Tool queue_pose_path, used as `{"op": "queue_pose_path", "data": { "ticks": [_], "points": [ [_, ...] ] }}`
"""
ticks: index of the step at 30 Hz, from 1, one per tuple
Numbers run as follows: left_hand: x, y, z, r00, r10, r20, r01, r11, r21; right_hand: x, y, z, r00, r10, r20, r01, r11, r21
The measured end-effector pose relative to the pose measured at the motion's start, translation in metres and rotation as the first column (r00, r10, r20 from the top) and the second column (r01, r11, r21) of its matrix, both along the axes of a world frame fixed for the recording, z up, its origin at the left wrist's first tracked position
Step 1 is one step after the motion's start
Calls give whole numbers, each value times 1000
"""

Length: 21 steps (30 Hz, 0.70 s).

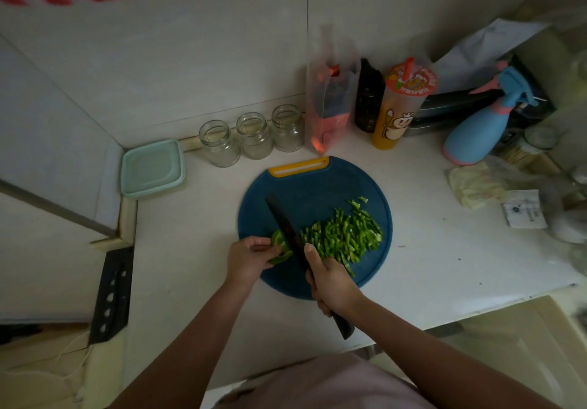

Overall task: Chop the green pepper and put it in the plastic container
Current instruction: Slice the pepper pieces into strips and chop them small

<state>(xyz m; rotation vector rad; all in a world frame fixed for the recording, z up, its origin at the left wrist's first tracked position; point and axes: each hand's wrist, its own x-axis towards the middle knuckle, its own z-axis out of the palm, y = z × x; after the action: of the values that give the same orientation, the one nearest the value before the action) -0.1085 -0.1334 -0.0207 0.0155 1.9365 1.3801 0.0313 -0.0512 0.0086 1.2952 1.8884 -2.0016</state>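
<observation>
green pepper (279, 248) is down to one uncut piece at the near left of the round blue cutting board (305, 192). the left hand (249, 259) pinches it from the left side with curled fingertips. just to its right runs the dark blade of the knife (287, 227), set diagonally with the tip pointing away and to the left and the handle coming back toward the body. the right hand (332, 281) is wrapped round that handle, thumb forward along the top. the light is dim, so i cannot tell whether the edge is biting into the piece or hanging just above it. on the other side of the blade lies the pile of chopped strips (346, 234), spread over the right half of the board.

the relation that matters is that the uncut piece sits between the left fingertips and the blade, lying lengthwise near to far, roughly alongside the knife. each cut should take a strip off its right flank, and the left hand, the nearer one, has to give ground leftward. little is left to hold and the fingers are close to the edge, which i judge to be the risk.

the plastic container (152, 168), pale green and square, sits well apart at the far left corner of the counter (190, 250), beside three glass jars (254, 137). nothing green shows in it, so the transfer is not yet begun.
</observation>
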Motion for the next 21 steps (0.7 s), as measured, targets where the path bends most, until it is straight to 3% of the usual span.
{"op": "queue_pose_path", "data": {
  "ticks": [21],
  "points": [
    [-2,1,-3,1000,-2,4,2,1000,-13,0,-2,1,999,35,14,-35,999,31]
  ]
}}
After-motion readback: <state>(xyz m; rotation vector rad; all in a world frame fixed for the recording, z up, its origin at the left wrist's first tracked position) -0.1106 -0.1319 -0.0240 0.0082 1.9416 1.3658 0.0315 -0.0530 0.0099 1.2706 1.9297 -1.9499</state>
